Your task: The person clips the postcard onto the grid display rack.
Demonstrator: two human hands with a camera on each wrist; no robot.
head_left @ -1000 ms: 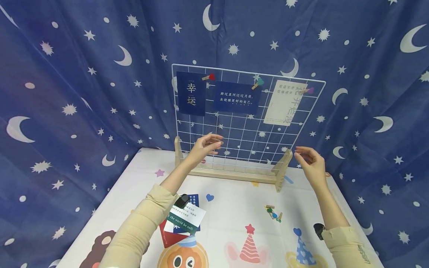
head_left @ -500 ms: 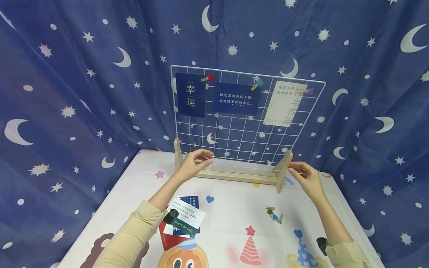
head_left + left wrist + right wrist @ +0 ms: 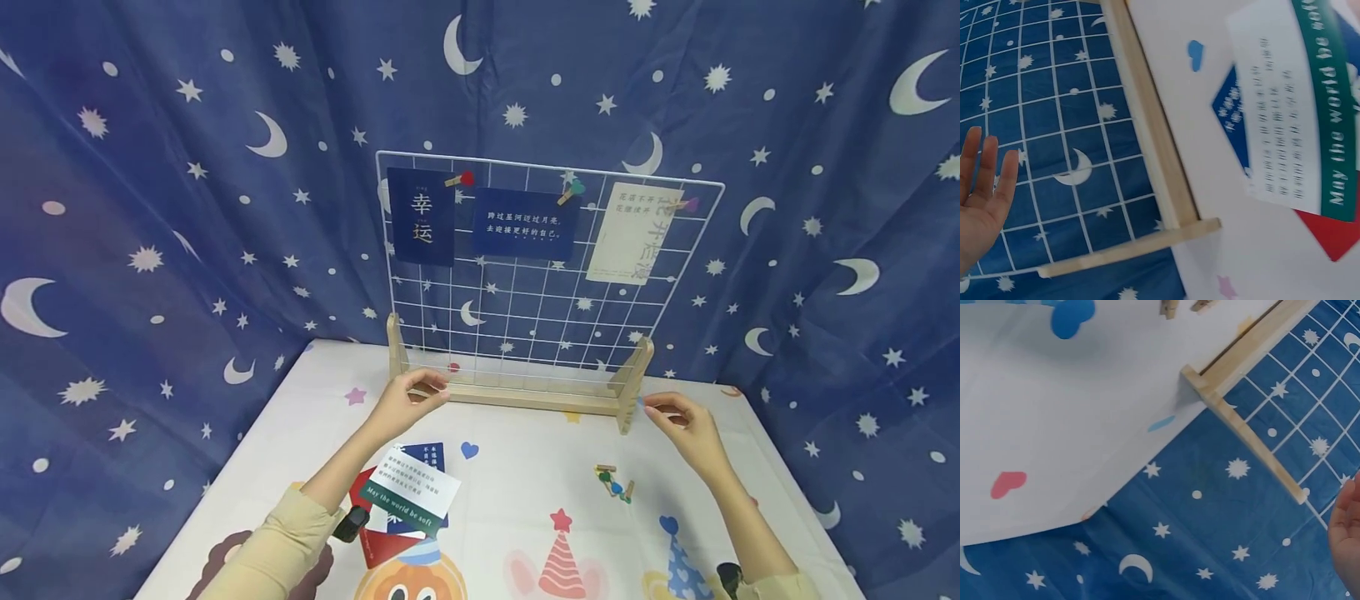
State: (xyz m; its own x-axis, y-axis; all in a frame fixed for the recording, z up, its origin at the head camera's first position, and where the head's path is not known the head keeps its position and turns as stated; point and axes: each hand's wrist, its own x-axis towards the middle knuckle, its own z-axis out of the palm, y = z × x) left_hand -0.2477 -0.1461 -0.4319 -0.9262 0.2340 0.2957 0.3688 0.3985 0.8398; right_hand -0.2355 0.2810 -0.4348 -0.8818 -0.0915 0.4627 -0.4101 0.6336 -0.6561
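Observation:
My left hand (image 3: pixel 408 404) hovers just in front of the stand's left end, fingers loosely bent and holding nothing. In the left wrist view that hand (image 3: pixel 985 203) shows relaxed, spread fingers. My right hand (image 3: pixel 688 429) is beside the stand's right foot, its bent fingers likewise free of any object. Between them stands a white wire grid (image 3: pixel 491 321) in a wooden base (image 3: pixel 525 398). Heart-topped clothespins hold three cards on it: a tall navy card (image 3: pixel 422 246), a wide navy card (image 3: pixel 523 242) and a cream card (image 3: pixel 618 250).
A loose pile of cards lies front left, a white-and-green card (image 3: pixel 412 483) on top, with a red one (image 3: pixel 386 546) below. Several small clothespins (image 3: pixel 615 487) lie on the printed white tablecloth (image 3: pixel 517 467). A starry blue curtain (image 3: pixel 300 208) hangs behind.
Both hands have come down and toward the front, away from the grid; the left has also moved left, uncovering more of the card pile. The hung cards stay in place.

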